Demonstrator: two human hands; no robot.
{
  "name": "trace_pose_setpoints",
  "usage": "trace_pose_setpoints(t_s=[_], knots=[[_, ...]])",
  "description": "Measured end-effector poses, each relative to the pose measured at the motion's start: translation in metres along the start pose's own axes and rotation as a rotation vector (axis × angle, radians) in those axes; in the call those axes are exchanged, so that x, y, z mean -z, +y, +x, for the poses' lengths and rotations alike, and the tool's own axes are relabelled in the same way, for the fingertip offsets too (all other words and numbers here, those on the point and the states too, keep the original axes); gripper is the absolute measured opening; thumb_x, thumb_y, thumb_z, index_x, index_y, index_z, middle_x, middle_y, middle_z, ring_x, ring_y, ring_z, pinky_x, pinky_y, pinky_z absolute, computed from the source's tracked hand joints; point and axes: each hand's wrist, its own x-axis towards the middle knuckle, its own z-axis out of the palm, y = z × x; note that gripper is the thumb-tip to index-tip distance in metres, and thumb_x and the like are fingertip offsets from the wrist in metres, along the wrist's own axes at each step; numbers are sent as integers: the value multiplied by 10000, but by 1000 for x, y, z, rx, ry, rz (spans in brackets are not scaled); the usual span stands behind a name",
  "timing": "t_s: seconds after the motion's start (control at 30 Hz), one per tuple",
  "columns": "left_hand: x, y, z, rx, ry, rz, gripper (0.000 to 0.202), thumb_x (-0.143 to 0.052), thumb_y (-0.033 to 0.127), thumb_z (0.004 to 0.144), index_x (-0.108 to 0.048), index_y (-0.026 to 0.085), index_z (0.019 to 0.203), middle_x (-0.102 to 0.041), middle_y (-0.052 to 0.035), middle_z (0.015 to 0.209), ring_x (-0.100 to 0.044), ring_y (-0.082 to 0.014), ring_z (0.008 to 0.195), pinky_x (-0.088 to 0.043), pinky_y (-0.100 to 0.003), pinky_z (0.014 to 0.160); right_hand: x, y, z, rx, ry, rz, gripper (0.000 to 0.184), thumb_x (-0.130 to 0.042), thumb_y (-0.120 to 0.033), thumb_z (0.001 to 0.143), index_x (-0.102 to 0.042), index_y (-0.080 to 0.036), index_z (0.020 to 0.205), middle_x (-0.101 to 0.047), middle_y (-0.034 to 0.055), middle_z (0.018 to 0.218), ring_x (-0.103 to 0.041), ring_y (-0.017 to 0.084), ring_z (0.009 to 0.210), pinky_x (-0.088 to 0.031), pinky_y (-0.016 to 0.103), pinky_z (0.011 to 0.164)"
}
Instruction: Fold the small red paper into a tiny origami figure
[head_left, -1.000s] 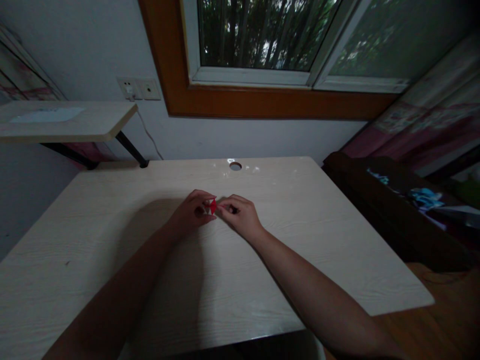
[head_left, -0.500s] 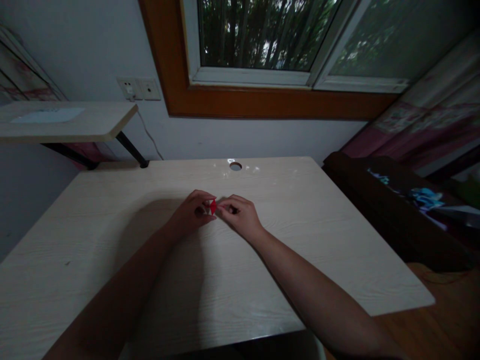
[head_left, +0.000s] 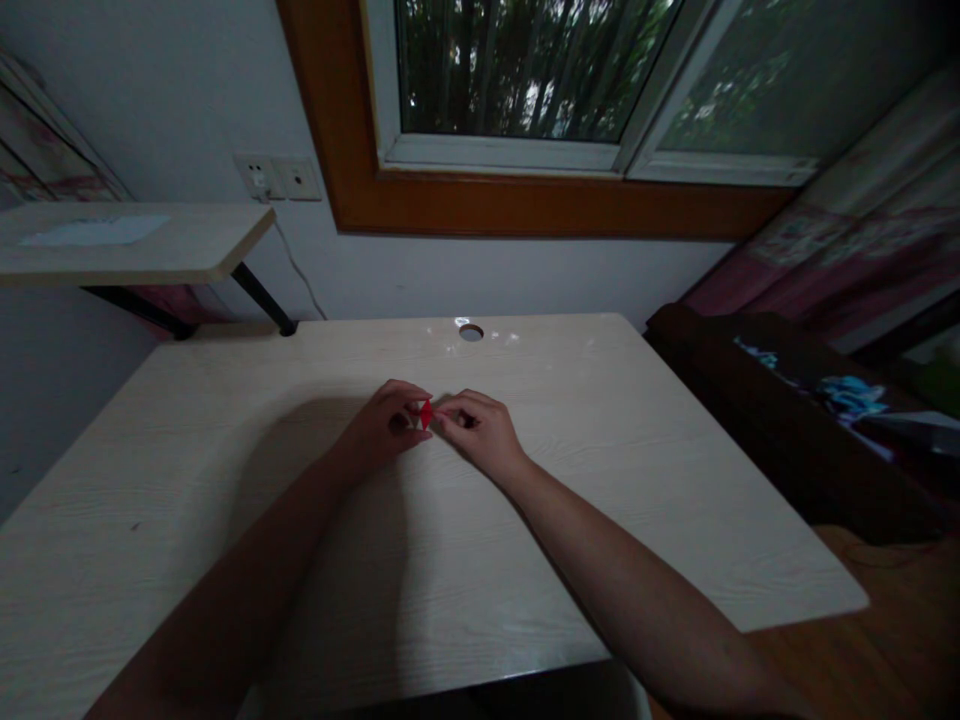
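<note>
A small red and white folded piece, which looks like folded paper, sits between my two hands above the middle of the desk. My left hand grips it from the left, thumb below and fingers above. From the right, my right hand pinches its pointed tip between thumb and forefinger. The fingers hide parts of the piece, so its full shape does not show.
Pale wood-grain desk beneath both forearms, with a round cable hole near its back edge. A raised shelf on black legs stands at the back left. Right of the desk is a dark brown piece of furniture with blue items on it.
</note>
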Motion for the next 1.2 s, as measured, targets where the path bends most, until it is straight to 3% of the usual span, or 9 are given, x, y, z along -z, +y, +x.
trace_pose_setpoints(t_s=[0.73,0.97,1.2], knots=[[0,3,1,10,18,-86,558,-801,317,752,-561,265,1253,-525,-88,1201,-624,-149,930,-586,-259,738,-1,1,1,-37,31,12,64,-686,-204,860,-746,-210,881,-647,7,760,-548,117,613,-438,227,599],[5,6,3,73,139,-136,241,-647,337,893,-641,220,1104,-573,-59,1069,-643,-114,842,-582,-238,717,-1,6,1,-79,96,-1,65,-697,-190,845,-750,-207,878,-633,7,733,-541,128,615,-428,237,597],[7,7,4,107,74,-34,126,-639,311,894,-690,202,932,-633,-25,903,-635,-120,802,-563,-237,714,1,4,0,-48,53,43,71,-687,-195,860,-748,-208,895,-625,6,743,-537,127,632,-420,236,602]])
